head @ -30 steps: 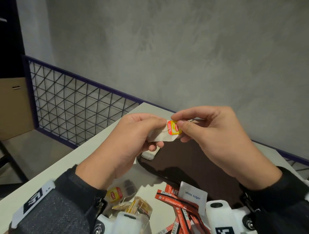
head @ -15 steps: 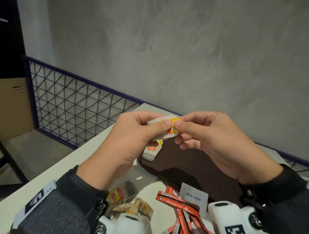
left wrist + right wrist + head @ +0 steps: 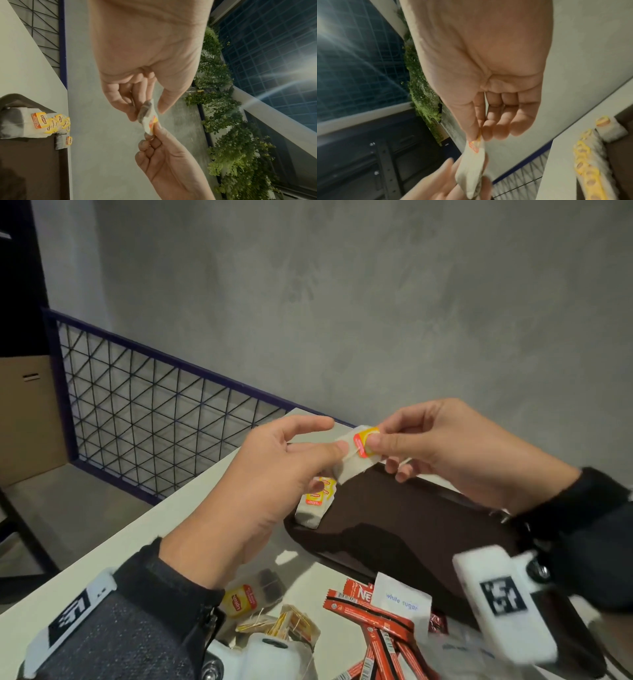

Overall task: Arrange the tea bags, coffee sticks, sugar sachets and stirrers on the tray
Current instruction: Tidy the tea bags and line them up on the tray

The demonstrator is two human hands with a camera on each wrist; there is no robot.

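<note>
Both hands hold one white tea bag (image 3: 354, 462) with a yellow-orange tag (image 3: 365, 444) in the air above the far left corner of the dark brown tray (image 3: 404, 518). My left hand (image 3: 301, 457) pinches the bag's left side; in the left wrist view the bag (image 3: 148, 119) sits between its thumb and fingers. My right hand (image 3: 404, 440) pinches the tag end (image 3: 475, 145) between thumb and forefinger. A stack of tea bags (image 3: 315, 503) lies in the tray's far left corner, also seen in the left wrist view (image 3: 39, 123).
On the white table (image 3: 113, 546) near me lie loose tea bags (image 3: 246, 599), red coffee sticks (image 3: 373, 631) and a white sugar sachet (image 3: 400, 604). A wire mesh railing (image 3: 154, 412) runs along the table's far left side; a grey wall stands behind.
The two hands have drawn slightly apart and lifted, with the tea bag now stretched between them; the left forefinger has straightened off the bag. The stack on the tray shows more.
</note>
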